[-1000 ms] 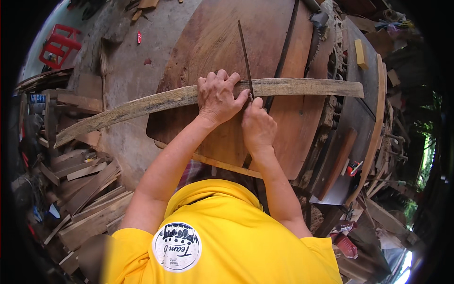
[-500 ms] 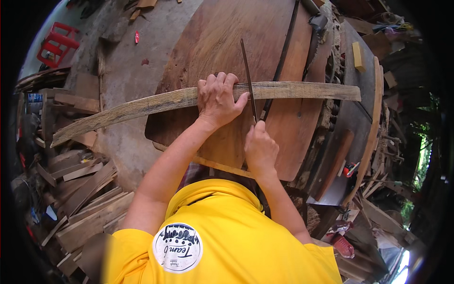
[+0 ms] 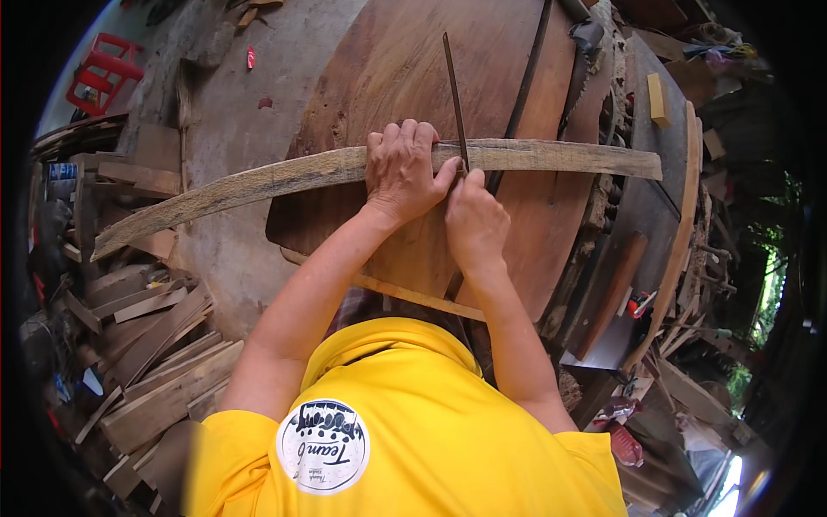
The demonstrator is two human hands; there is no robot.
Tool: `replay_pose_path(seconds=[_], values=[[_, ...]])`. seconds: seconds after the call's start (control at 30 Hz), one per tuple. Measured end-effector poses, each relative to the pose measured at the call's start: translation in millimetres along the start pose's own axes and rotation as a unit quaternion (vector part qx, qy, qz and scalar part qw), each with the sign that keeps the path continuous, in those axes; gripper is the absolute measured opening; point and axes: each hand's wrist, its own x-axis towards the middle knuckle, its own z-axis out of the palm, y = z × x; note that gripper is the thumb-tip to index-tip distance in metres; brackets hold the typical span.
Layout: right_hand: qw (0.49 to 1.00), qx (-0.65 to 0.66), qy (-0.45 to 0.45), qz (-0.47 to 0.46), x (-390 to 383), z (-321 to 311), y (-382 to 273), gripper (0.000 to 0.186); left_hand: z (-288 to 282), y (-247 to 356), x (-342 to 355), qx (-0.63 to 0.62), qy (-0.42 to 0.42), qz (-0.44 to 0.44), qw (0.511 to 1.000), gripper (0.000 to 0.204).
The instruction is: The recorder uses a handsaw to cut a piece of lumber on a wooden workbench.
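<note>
My left hand [image 3: 403,176] presses down on a long, curved, rough-sawn wooden strip [image 3: 560,158], fingers hooked over its far edge. Its thumb lies right beside the blade of a handsaw [image 3: 455,90]. This saw shows edge-on as a thin dark line across the strip. My right hand [image 3: 477,226] is closed on its near end, where the grip is hidden by the fingers. The strip rests across a broad reddish-brown wooden slab [image 3: 379,86], its left end jutting beyond the slab over the floor. Whether the blade has cut into the wood cannot be made out.
A long dark bar [image 3: 527,77] lies on the slab beyond the strip. To the right are a grey metal surface [image 3: 642,95] and a yellow wood block [image 3: 658,100]. Scrap boards [image 3: 164,379] pile up at left, below a red plastic stool [image 3: 105,73].
My right hand has pushed the saw forward, away from me, so its tip reaches farther over the slab. My left hand keeps its place on the strip.
</note>
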Motion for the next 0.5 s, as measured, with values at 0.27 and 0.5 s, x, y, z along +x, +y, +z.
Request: replay_pose_path(seconds=[0.27,0.5], values=[[0.996,-0.028,-0.072,0.036,-34.6,-14.6,4.6,0.018,-1.1,-2.7,-2.3,-0.008,-0.003,-0.006,1.000,0.033],[0.998,-0.006,-0.053,0.017,-31.0,-11.5,2.2,0.019,1.0,-7.0,-3.5,-0.010,0.013,-0.008,1.000,0.037]])
